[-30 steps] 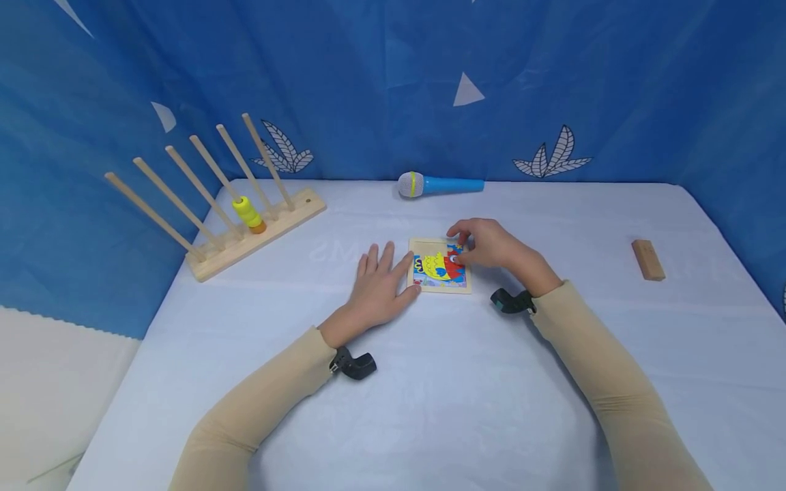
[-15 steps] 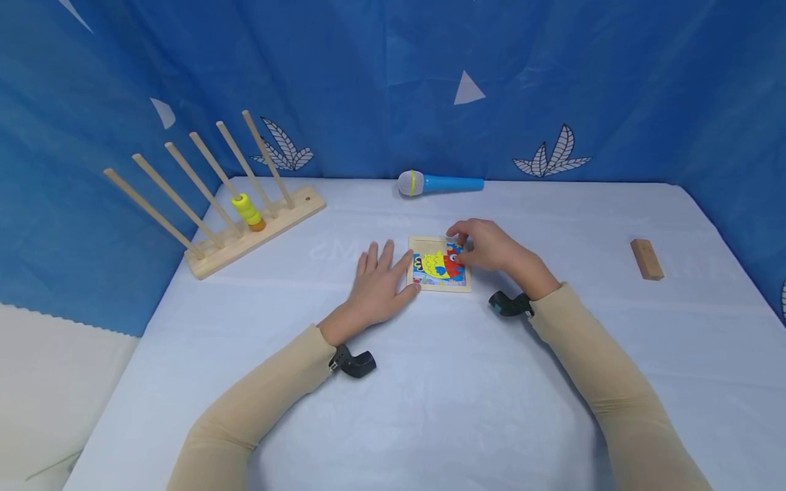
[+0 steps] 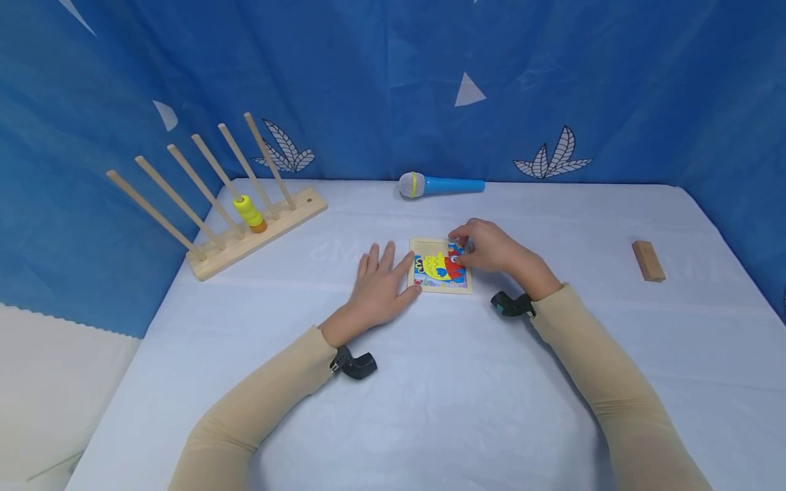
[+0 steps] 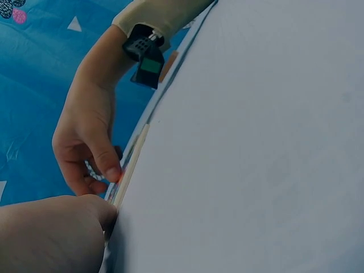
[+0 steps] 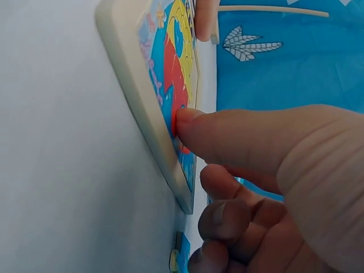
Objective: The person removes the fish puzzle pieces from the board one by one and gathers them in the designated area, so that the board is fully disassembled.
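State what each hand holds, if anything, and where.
Neither grips anything: the right hand rests its thumb on the puzzle's red area; the left hand touches the puzzle's left edge.

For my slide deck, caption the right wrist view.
A right hand touches the red part of a pale-framed picture puzzle with its thumb.

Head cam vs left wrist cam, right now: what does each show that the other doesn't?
Only head: the peg rack with its yellow beads.
Only left wrist: a pink patch printed on the backdrop.
Both: the left hand, the right hand, the picture puzzle (nearly edge-on in left wrist) and the blue backdrop.
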Demonstrator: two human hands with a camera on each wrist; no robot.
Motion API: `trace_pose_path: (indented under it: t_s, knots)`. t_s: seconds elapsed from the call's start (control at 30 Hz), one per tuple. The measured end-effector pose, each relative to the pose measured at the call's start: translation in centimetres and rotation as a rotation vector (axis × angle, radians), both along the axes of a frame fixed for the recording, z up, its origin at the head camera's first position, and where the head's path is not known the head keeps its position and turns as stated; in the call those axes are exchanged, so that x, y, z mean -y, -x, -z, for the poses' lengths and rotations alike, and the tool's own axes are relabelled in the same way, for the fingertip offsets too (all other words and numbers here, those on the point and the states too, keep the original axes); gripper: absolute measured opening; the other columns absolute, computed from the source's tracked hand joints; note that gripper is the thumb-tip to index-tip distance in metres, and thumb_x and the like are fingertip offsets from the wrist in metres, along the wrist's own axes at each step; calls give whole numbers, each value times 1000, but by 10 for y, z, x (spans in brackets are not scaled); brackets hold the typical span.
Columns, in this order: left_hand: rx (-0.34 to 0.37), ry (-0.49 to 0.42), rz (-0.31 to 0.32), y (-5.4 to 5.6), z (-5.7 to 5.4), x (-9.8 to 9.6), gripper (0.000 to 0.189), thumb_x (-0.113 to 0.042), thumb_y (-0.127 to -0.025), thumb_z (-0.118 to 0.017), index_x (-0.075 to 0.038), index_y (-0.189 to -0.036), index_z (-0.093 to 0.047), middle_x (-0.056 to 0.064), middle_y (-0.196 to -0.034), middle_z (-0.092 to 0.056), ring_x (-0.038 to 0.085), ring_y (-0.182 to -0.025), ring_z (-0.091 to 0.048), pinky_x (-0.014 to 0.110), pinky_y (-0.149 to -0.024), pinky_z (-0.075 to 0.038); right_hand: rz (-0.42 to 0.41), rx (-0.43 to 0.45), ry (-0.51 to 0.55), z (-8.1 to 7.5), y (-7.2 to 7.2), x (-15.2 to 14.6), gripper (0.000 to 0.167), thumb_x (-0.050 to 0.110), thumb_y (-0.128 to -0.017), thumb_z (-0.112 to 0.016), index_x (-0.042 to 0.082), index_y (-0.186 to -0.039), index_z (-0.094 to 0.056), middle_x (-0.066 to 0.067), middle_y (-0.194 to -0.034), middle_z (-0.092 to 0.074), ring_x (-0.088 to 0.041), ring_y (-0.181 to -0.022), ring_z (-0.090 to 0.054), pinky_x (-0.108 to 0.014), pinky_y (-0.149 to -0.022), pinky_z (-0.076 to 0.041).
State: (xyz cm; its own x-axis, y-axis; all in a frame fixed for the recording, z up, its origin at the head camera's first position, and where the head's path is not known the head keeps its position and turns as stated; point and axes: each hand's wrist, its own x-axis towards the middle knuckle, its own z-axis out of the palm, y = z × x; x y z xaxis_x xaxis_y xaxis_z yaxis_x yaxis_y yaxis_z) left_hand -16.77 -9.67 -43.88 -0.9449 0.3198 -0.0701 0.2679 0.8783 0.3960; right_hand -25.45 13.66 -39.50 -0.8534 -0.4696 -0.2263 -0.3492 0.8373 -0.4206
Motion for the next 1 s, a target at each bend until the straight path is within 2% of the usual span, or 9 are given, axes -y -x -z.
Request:
trace_pose_path:
  t_s: [0.5,0.8,1.0]
  knots:
    - [4,4,-4,-1,-1,-1,70,-48,-100,-53,-19,-161,-34,21,-171,-14,48,-158,-2,64,-126,-5,-32,-5,9,-3,1,-2,53,14,-88,-80,7,-137,-63,-15,-118,-67,-27,-101,-56,-41,-89,-55]
    - [-2,11,-4,0,-1,0,70,-48,-100,-53,-18,-161,-34,22,-171,-15,48,-158,-3,64,-126,-6,-13,12,1,-8,-1,1,54,10,-88,-78,6,-139,-61,-16,-120,-68,-28,-103,-58,-40,-90,-58]
    - [-1,13,-2,0,0,1,70,-49,-100,-54,-19,-161,-34,22,-171,-15,49,-158,-4,65,-126,-6,-18,15,18,-4,2,0,54,17,-88,-79,6,-138,-62,-15,-115,-67,-27,-98,-57,-37,-84,-56]
